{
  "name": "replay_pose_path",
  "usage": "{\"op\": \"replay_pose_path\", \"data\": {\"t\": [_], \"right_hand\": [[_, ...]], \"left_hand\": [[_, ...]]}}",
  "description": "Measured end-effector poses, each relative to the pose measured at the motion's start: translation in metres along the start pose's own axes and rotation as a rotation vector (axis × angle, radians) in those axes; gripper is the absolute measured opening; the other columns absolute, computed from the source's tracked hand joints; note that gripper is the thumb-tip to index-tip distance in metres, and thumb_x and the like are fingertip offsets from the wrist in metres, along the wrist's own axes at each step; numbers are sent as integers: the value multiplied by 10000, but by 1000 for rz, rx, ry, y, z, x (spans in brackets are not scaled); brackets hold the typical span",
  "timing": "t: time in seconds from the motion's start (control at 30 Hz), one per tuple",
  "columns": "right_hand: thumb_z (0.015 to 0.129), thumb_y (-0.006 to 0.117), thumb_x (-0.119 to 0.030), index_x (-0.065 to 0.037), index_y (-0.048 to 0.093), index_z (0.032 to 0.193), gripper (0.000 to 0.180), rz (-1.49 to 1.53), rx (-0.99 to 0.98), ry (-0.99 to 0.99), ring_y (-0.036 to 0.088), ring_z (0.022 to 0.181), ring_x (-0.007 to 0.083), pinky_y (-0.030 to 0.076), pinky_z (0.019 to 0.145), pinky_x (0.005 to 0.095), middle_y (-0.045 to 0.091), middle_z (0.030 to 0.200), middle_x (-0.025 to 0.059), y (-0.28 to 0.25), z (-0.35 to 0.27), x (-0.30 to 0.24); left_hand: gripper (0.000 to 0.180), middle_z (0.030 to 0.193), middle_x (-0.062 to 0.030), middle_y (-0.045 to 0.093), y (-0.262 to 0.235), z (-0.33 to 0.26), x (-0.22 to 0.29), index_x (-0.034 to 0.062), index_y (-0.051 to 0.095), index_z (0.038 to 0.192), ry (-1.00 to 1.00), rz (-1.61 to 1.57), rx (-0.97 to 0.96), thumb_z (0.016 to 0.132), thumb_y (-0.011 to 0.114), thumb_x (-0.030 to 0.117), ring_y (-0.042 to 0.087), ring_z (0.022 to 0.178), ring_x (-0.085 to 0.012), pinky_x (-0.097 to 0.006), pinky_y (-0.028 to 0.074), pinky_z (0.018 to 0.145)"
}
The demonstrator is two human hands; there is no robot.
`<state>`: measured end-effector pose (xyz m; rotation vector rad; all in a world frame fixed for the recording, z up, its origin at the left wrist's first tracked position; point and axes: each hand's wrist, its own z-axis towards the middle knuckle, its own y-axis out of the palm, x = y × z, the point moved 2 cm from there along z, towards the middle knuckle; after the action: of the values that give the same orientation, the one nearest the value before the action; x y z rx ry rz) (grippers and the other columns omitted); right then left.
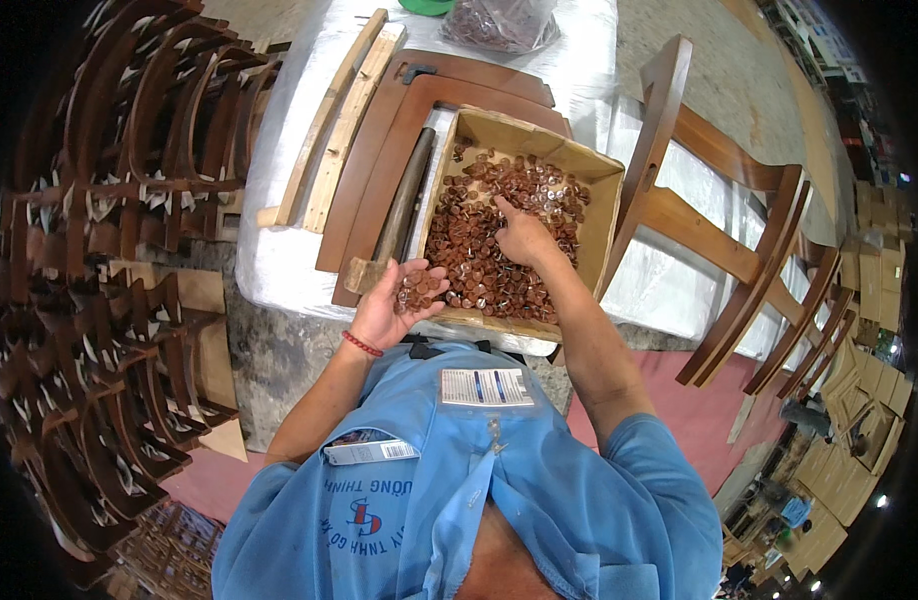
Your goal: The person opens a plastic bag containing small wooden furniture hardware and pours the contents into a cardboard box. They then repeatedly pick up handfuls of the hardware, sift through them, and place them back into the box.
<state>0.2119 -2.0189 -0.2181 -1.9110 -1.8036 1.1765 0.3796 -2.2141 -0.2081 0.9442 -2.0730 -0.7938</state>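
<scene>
A cardboard box [616,190] stands on the wrapped surface before me, holding a heap of small round brown discs [469,235], some looking shiny and translucent. My left hand [394,305] is palm up at the box's near left corner, its fingers cupping several of these discs. Inside the box is my right hand [527,238], index finger stretched out over the heap. Its thumb is apart from the index finger, the other fingers are partly hidden, and no piece shows in its grasp. Beside my left fingertips lies a wooden block [365,275], close to the end of a dark rod [407,195].
Curved brown wooden panels [369,175] and pale wood strips [344,130] lie left of the box. Wooden chair frames [704,235] stand at the right. Many brown frames [129,180] are stacked at far left. A filled plastic bag [501,22] sits beyond the box.
</scene>
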Motion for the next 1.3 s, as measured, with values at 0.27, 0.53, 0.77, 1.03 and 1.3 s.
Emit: {"op": "replay_pose_path", "data": {"t": [0.27, 0.53, 0.77, 1.03, 1.3], "right_hand": [[866, 513, -156, -86, 246, 1462, 657, 0, -8, 144, 550, 1126, 360, 418, 991, 402, 560, 1203, 272, 0, 2, 0], [870, 507, -155, -218, 281, 1462, 637, -25, -98, -100, 557, 1111, 364, 422, 985, 401, 572, 1170, 277, 5, -10, -22], [868, 504, -154, -159, 229, 1476, 667, -37, -96, -64, 545, 1129, 362, 422, 979, 406, 568, 1186, 272, 4, 9, -35], [873, 500, -154, -93, 200, 1476, 676, -49, -83, 61, 546, 1124, 363, 420, 978, 408, 569, 1178, 279, -3, -5, -12], [862, 487, -154, -136, 253, 1467, 649, -109, -95, -91, 569, 1086, 373, 424, 982, 402, 587, 1152, 272, 6, -20, -10]], "left_hand": [[496, 1228, -150, 575, 1, 0, 0, 50, 471, 1234, 2, 7, 5, 1005, 282, 448, 578, 1120, -274, -409, 524, 886], [493, 1235, -158, 565, 1, 0, 0, 52, 466, 1239, 9, 23, 18, 1007, 277, 444, 578, 1117, -282, -419, 532, 874], [494, 1235, -154, 564, 1, 0, 0, 57, 464, 1243, 2, 19, 14, 1004, 286, 450, 571, 1125, -281, -417, 532, 871], [521, 1246, -156, 558, 1, 1, 0, 46, 444, 1268, 3, 24, 24, 999, 290, 465, 569, 1126, -279, -417, 520, 888], [531, 1232, -159, 563, 4, 1, 0, 36, 460, 1257, 6, -33, 20, 995, 299, 470, 558, 1131, -288, -437, 490, 932]]}}
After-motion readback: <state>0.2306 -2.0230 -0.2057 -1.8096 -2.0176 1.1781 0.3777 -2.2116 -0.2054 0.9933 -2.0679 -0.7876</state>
